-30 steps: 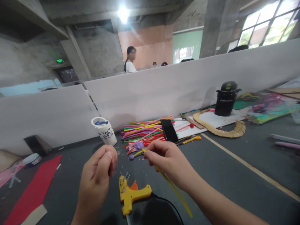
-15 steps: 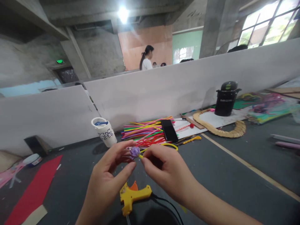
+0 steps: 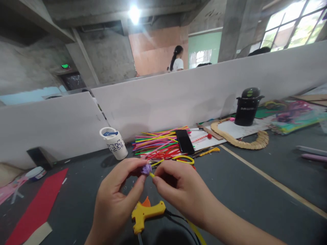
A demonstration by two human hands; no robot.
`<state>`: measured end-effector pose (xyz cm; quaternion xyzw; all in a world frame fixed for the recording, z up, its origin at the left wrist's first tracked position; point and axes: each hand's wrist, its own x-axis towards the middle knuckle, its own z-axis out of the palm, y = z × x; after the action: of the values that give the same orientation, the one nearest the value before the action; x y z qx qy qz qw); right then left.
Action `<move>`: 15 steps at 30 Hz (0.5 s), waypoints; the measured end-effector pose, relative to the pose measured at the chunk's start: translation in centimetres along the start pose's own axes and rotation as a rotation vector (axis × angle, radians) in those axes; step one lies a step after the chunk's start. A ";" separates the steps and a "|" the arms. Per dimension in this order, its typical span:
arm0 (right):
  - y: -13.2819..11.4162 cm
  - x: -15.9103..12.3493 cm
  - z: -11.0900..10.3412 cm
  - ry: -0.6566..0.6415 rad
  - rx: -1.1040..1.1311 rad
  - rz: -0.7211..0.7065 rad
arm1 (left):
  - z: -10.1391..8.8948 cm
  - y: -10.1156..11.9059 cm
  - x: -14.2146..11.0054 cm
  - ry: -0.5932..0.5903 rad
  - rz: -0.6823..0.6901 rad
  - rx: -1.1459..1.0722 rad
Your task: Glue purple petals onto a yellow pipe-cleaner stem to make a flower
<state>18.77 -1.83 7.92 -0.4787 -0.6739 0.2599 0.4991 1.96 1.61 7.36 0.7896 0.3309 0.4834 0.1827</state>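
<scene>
My left hand [image 3: 116, 192] pinches a small purple flower head [image 3: 146, 169] between thumb and fingers. From the flower's right side comes a thin yellow stem [image 3: 152, 175], gripped by the closed thumb and fingertips of my right hand [image 3: 182, 185]. Part of the stem is hidden behind those fingers. Below both hands, a yellow glue gun [image 3: 146, 213] with an orange trigger lies on the dark table, untouched. Just beyond the right hand are yellow-handled scissors [image 3: 187, 157], partly covered.
Colourful pipe cleaners [image 3: 155, 144] lie behind the hands with a black phone [image 3: 185, 141] on them. A white cup [image 3: 114, 143] stands to their left, a black canister [image 3: 247, 107] at right. Red paper [image 3: 41, 204] lies left. A low white partition [image 3: 166, 102] borders the table.
My left fingers have closed in from around the flower to pinch it. The stem now tilts further down to the right. A person beyond the partition has moved right.
</scene>
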 end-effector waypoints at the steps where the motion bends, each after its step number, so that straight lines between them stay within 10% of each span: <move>1: 0.0 0.0 0.0 0.001 0.008 -0.001 | 0.0 0.0 0.0 -0.002 0.006 0.013; 15: -0.1 -0.2 0.1 -0.010 -0.024 0.015 | 0.3 0.1 0.0 0.043 0.044 0.089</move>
<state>18.65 -2.00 7.89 -0.4884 -0.6758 0.2580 0.4880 2.31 1.53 7.29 0.7936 0.3385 0.4888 0.1294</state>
